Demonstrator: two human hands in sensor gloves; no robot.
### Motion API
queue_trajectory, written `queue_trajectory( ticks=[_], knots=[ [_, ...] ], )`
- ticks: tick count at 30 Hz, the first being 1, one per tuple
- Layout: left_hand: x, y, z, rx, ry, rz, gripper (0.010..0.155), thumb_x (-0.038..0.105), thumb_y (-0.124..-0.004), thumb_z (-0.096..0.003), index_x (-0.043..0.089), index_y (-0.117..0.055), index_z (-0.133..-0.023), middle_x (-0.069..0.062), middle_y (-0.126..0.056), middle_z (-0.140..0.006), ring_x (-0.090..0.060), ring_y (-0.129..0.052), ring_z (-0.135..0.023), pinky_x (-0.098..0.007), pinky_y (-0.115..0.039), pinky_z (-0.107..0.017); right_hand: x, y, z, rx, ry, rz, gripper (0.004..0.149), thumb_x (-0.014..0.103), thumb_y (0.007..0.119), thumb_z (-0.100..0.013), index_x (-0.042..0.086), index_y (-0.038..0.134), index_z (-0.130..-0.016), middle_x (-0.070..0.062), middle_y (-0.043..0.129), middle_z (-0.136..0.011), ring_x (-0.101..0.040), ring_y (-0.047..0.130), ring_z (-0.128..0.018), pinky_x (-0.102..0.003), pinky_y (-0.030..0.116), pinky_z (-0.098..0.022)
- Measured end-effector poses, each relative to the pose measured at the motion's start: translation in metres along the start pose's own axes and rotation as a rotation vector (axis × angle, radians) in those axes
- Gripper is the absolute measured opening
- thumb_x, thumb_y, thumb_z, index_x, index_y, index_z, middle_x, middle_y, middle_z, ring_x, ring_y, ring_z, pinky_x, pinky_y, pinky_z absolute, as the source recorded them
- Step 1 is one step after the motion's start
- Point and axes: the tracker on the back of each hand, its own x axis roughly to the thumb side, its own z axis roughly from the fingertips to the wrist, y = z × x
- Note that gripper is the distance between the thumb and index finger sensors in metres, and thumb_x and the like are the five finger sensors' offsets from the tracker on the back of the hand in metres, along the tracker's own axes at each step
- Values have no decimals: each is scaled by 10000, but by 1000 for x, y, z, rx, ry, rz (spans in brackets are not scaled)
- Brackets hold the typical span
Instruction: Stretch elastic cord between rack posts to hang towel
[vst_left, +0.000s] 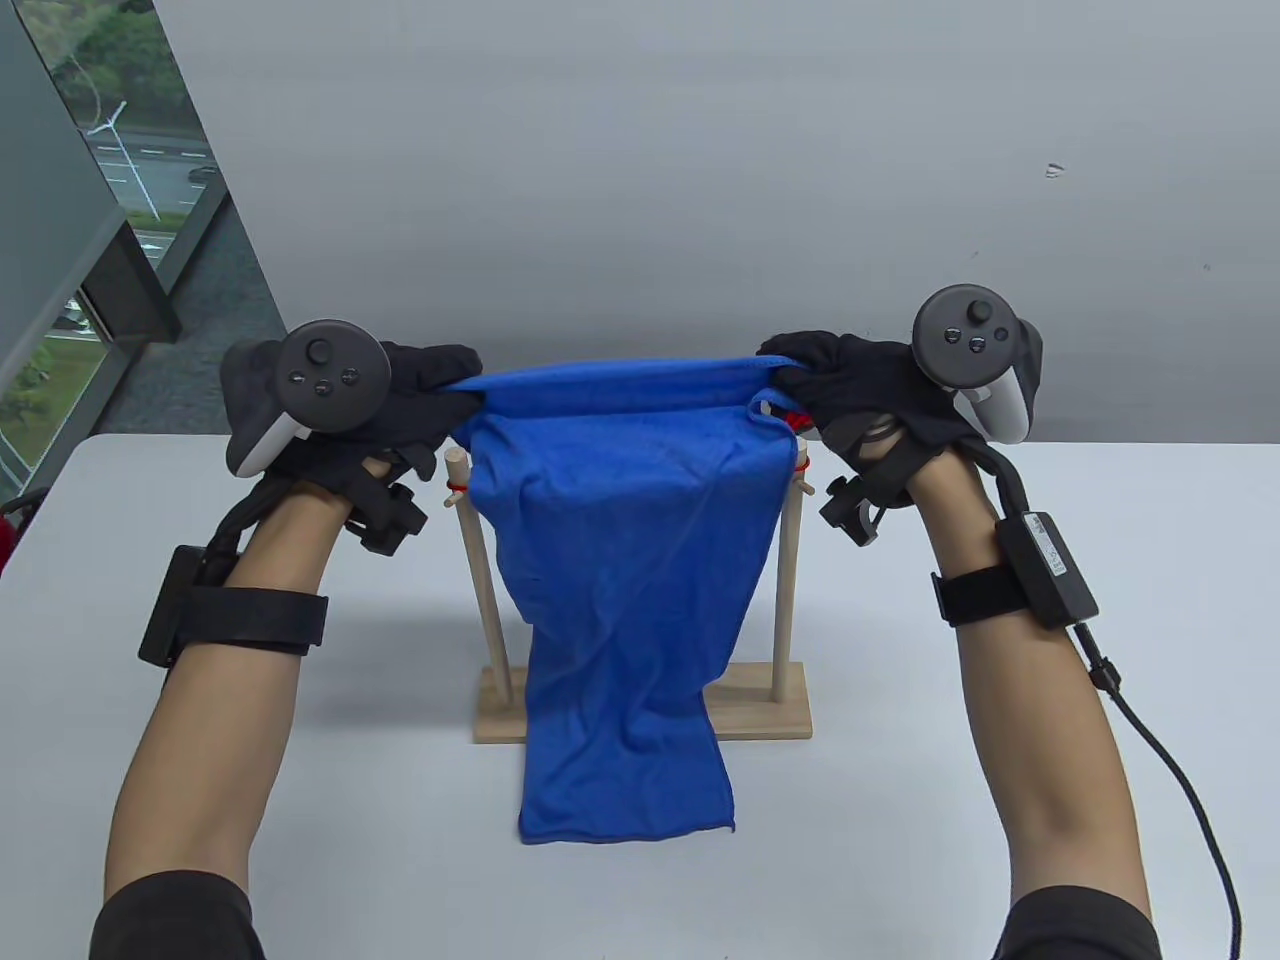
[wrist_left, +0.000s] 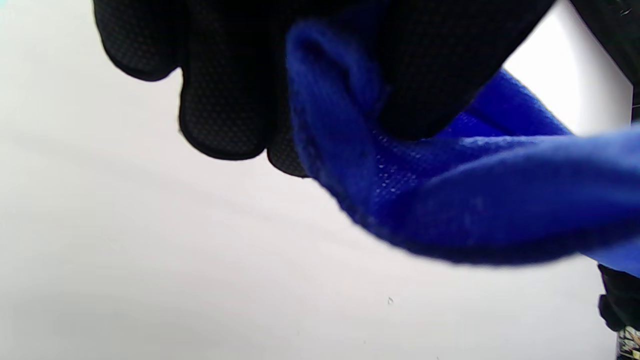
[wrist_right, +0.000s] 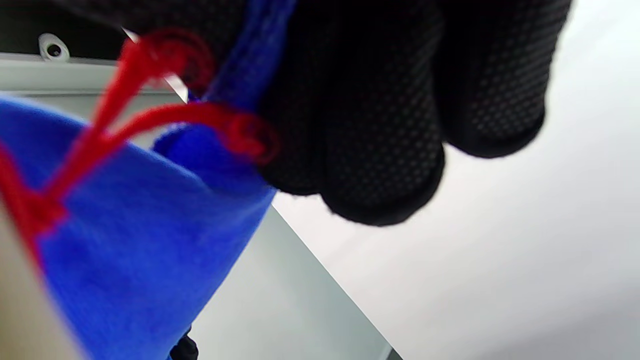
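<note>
Table view showed the red cord apparently already strung between the rack posts, the towel draped over it, while left hand and right hand each pinched an upper corner, not released.

Black fingers hang from the top and pinch the blue towel. A red cord loops over the towel, right beside the fingers

towel draped between rack posts — hands at either end
</note>
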Motion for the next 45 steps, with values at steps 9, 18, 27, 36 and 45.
queue_trajectory(
  ticks=[9, 18, 27, 36, 45],
  knots=[
    [-25, -39, 11, -139, 36, 62, 422, 451, -995, -363, 232, -1001, -724, 41, -1138, -598, -287, -1081, -574, -549, -780, -589, -38, 34, 11, 131, 69, -22, 419, 286, 823, -432, 76, 850, -794, -58, 1007, -553, -247, 1065, -377, -502, 858, -397],
    [-41, -71, 25, -228, 59, 118, 423, 465, -996, -357, 233, -1009, -711, 40, -1138, -597, -291, -1077, -581, -553, -773, -594, -71, 62, 30, 212, 133, -63, 417, 286, 822, -432, 69, 853, -788, -61, 1006, -545, -250, 1062, -370, -507, 853, -395],
    [-55, -109, 39, -306, 108, 157, 418, 465, -994, -360, 225, -1013, -703, 36, -1138, -577, -289, -1075, -573, -554, -770, -596, -108, 86, 49, 241, 225, -76, 418, 291, 825, -428, 64, 862, -776, -57, 1008, -524, -241, 1058, -345, -501, 854, -381],
    [-71, -155, 61, -373, 172, 220, 416, 461, -996, -358, 218, -1017, -696, 30, -1140, -567, -294, -1075, -564, -557, -768, -593, -144, 110, 70, 280, 328, -77, 420, 293, 832, -423, 60, 866, -770, -55, 1010, -510, -234, 1054, -327, -496, 854, -370],
    [-82, -192, 76, -453, 226, 253, 410, 456, -992, -362, 214, -1019, -691, 28, -1140, -557, -291, -1076, -554, -558, -766, -592, -173, 136, 88, 320, 421, -62, 425, 292, 840, -414, 54, 873, -765, -57, 1011, -497, -231, 1050, -309, -494, 855, -360]
  ],
)
